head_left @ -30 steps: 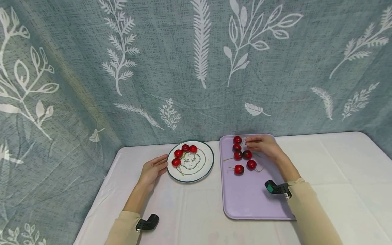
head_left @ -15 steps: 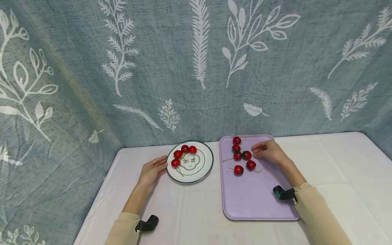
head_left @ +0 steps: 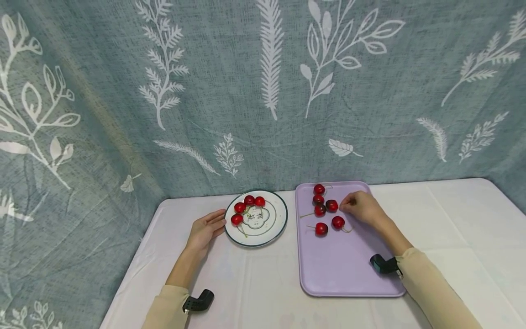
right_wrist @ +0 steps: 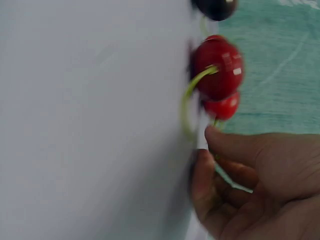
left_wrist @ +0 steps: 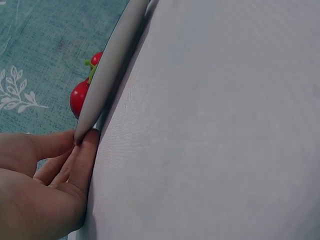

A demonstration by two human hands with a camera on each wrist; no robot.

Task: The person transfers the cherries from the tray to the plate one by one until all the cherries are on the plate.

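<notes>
My left hand (head_left: 202, 232) holds the left rim of a white plate (head_left: 267, 230) with a dark green edge. In the left wrist view the thumb (left_wrist: 52, 144) lies over the rim and fingers lie under it. Several red cherries (head_left: 240, 208) with green stems sit on the plate's left and back. Over the purple tray (head_left: 341, 269), my right hand (head_left: 362, 208) pinches the stem of a dark red cherry (head_left: 331, 205). In the right wrist view that stem (right_wrist: 227, 177) runs between thumb and fingers; a nearer cherry (right_wrist: 220, 65) partly covers the held one.
More cherries (head_left: 321, 229) lie on the tray's upper left, close to the right hand; one cherry (head_left: 338, 222) lies just below it. A white cloth (head_left: 271, 283) covers the table. A blue-green patterned curtain (head_left: 230, 91) hangs behind and at the left.
My right hand drew back to the right from the tray's far cherries, then its fingers closed on a stem. That cherry has shifted slightly toward the back. The left hand stays on the plate.
</notes>
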